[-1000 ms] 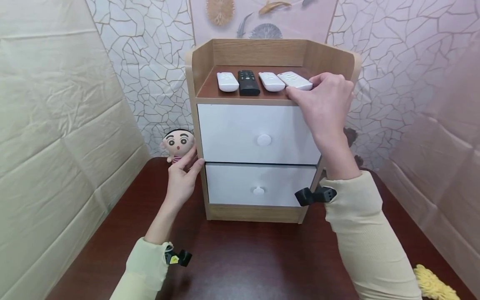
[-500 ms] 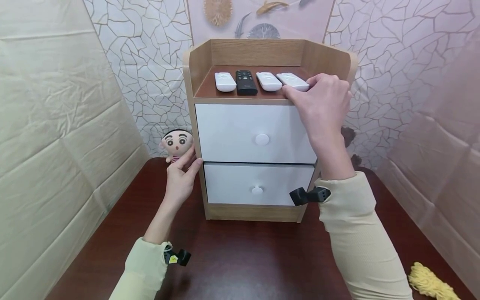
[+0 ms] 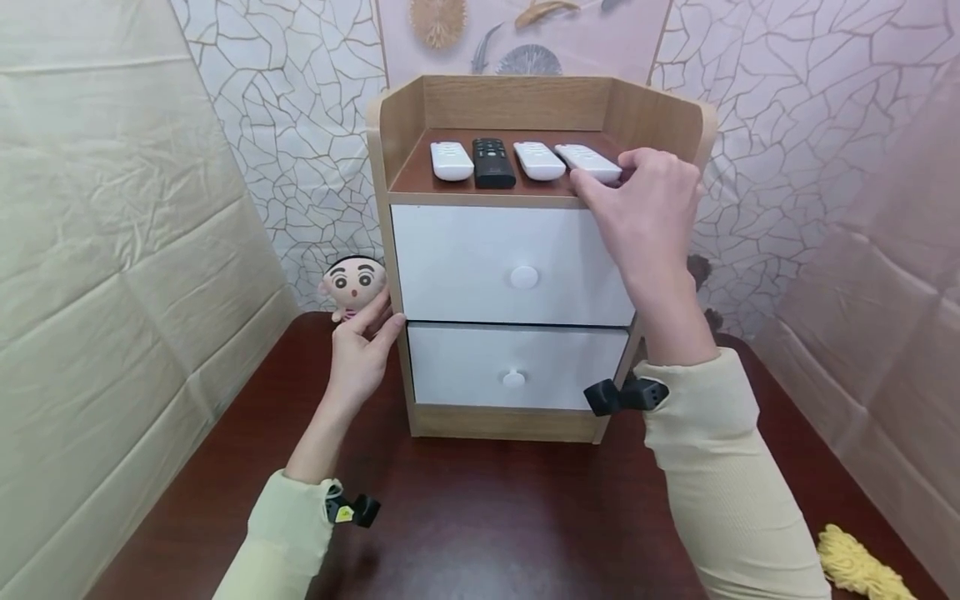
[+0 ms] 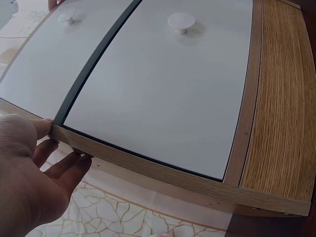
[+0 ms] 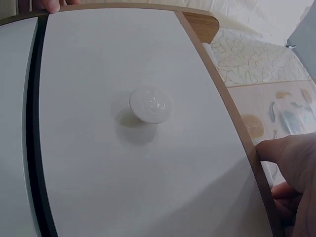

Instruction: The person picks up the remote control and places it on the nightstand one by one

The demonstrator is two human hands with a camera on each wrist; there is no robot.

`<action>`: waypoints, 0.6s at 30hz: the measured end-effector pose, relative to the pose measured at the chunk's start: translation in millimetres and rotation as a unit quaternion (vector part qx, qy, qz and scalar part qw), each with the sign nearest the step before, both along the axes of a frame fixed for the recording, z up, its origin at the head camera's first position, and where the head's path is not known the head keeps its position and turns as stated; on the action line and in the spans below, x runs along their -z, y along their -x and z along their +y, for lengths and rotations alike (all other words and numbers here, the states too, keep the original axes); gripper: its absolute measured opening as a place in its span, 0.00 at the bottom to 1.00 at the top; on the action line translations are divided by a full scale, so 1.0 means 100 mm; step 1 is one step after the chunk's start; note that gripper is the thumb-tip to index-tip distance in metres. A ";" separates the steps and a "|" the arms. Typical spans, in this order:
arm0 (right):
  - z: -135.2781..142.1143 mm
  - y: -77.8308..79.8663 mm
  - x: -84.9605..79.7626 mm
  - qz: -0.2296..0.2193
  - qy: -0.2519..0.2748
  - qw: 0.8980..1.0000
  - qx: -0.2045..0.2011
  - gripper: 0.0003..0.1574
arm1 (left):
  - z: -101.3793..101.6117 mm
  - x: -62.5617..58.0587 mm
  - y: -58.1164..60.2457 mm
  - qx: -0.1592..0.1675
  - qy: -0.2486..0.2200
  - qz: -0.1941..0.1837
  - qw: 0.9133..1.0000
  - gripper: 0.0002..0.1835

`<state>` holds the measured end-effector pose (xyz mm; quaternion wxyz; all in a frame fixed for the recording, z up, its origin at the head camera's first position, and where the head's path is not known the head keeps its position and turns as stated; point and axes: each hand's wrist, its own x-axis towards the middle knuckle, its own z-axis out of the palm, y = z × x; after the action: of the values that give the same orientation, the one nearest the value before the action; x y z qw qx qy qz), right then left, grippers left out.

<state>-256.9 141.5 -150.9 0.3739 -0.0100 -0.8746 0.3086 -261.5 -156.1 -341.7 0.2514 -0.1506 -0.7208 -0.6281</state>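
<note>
A small wooden cabinet point(image 3: 502, 422) with two white drawers stands in the middle of the head view. Along its top shelf lie a white remote control point(image 3: 452, 162), a black remote control point(image 3: 492, 164), another white one and a slanted white remote control point(image 3: 587, 162) at the right. My right hand point(image 3: 651, 221) pinches the near end of that slanted remote, thumb on one side and fingers on the other. In the left wrist view, my left hand point(image 4: 32, 177) rests its thumb on the cabinet's front edge, while its fingers touch the side panel.
Behind my left hand a doll point(image 3: 354, 282) stands beside the cabinet. Something brown and furry point(image 3: 699, 271) shows partly at the cabinet's right. A bundle of yellow yarn point(image 3: 858, 562) lies at the right of the dark table point(image 3: 480, 517). Cloth hangs on both sides.
The view shifts slightly. Both hands keep their places, the right on the slanted white remote control and the left against the cabinet's side.
</note>
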 end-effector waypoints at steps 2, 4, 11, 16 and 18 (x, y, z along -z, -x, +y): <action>0.03 -0.04 0.02 0.004 0.002 1.000 -0.019 0.38 | 0.00 -0.01 0.01 0.003 0.003 0.000 1.000 0.26; 0.07 -0.09 0.05 0.012 0.002 0.999 -0.038 0.38 | -0.01 -0.03 0.00 0.009 0.006 -0.002 1.000 0.26; 0.27 -0.26 0.17 0.099 -0.015 0.991 -0.094 0.36 | -0.09 -0.09 -0.03 0.011 0.029 -0.005 1.000 0.25; 0.55 -0.37 0.31 0.189 -0.077 0.973 -0.108 0.31 | -0.21 -0.15 -0.03 0.011 0.051 0.012 0.999 0.25; 0.69 -0.38 0.39 0.214 -0.096 0.967 -0.102 0.29 | -0.28 -0.17 -0.03 -0.002 0.082 0.020 0.996 0.25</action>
<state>-218.9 210.9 -190.0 0.5178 0.1812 -0.7963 0.2550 -258.1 -183.9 -324.7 0.2541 -0.1817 -0.7651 -0.5631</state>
